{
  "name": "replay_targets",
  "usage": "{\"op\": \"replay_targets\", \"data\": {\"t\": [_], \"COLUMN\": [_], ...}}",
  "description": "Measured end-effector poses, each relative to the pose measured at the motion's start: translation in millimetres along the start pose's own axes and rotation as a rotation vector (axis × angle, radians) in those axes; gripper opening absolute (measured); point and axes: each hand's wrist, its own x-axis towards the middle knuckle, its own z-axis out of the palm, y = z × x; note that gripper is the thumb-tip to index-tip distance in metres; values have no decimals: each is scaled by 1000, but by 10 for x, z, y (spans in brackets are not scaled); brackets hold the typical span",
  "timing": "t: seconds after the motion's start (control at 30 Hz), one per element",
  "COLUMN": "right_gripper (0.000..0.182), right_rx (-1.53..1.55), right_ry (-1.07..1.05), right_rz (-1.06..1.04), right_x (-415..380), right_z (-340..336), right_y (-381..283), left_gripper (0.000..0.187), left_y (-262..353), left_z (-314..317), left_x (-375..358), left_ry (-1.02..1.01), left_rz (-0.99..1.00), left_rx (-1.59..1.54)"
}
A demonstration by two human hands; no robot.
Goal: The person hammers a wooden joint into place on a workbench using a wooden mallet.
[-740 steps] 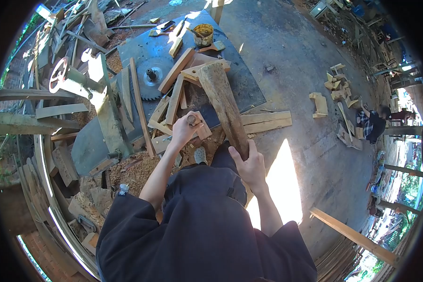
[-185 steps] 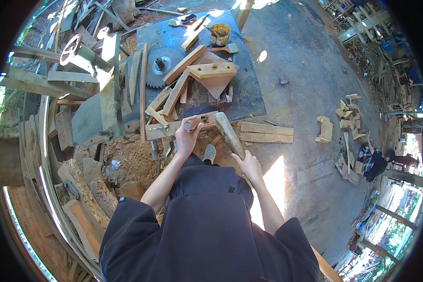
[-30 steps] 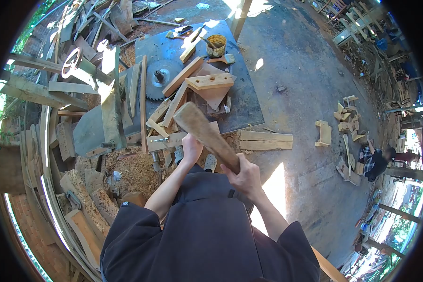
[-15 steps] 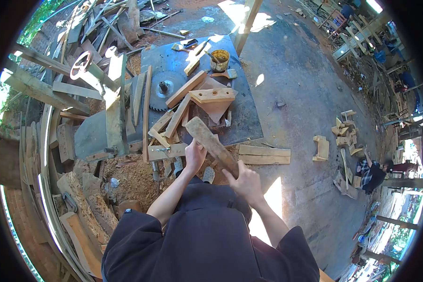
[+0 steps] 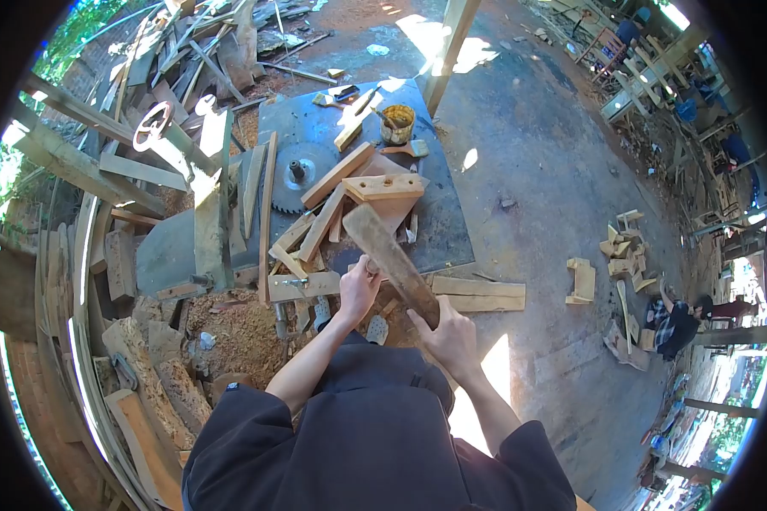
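Right hand (image 5: 450, 334) is gripping the club (image 5: 389, 260) by its narrow end, long axis slanting up-left, head hanging just above the left hand (image 5: 360, 285), which is closed on something unclear beside the plank (image 5: 302, 286).

One view only: the camera sits on your head and looks forward and steeply down over your dark-sleeved chest and arms. The fisheye lens bends the scene and leaves black corners. Your left hand (image 5: 358, 285) and right hand (image 5: 448, 336) lie near, just below centre. The saw bench (image 5: 439, 217) fills the upper middle, farther off. The concrete floor (image 5: 554, 170) runs right to a crouching person (image 5: 677, 319) at the edge.
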Motion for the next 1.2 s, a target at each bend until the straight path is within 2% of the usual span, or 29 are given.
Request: {"op": "replay_targets", "data": {"t": [0.03,0.1,0.23,0.3,0.33,0.37,0.43,0.47,0.6,0.67,0.77,0.8,0.93,1.07,1.13,1.2], "right_gripper": [48,55,49,43,42,42,47,44,46,48,55,52,48,52,57,61], "right_rx": [4,141,198,18,-23,-27,167,207,277,57,170,243,400,392,293,251], "right_ry": [-3,131,118,-143,-43,-44,107,140,242,-133,-50,-46,13,-6,-98,-118], "right_rz": [12,-43,-62,161,88,74,0,-29,-165,148,157,216,317,373,491,512], "right_x": [-73,-87,-136,-30,-18,50,-34,-62,-104,-21,54,65,60,-3,-50,-141], "right_z": [-26,-114,96,83,55,-5,-113,-178,175,205,-13,-104,-152,-203,-180,-70], "right_y": [-59,-168,26,74,74,46,-116,-202,86,190,51,-56,-26,107,217,402], "left_gripper": [32,31,32,32,32,32,32,32,32,30,30,30,33,35,38,36], "left_y": [22,-80,-203,-153,-123,-74,-7,13,-196,-128,32,82,9,-227,-348,-399], "left_z": [-29,35,110,93,116,119,66,66,124,114,93,53,-3,-73,-89,-143], "left_x": [-52,-34,10,-22,42,113,69,72,71,81,127,149,224,238,220,206], "left_ry": [-9,-30,-74,-57,-34,-20,-2,13,-89,-81,11,-1,-100,-45,-40,-59], "left_rz": [-22,16,51,45,46,43,12,43,70,44,90,87,-71,-98,-130,-159], "left_rx": [47,68,96,67,32,31,9,34,145,79,68,64,70,57,3,0]}}
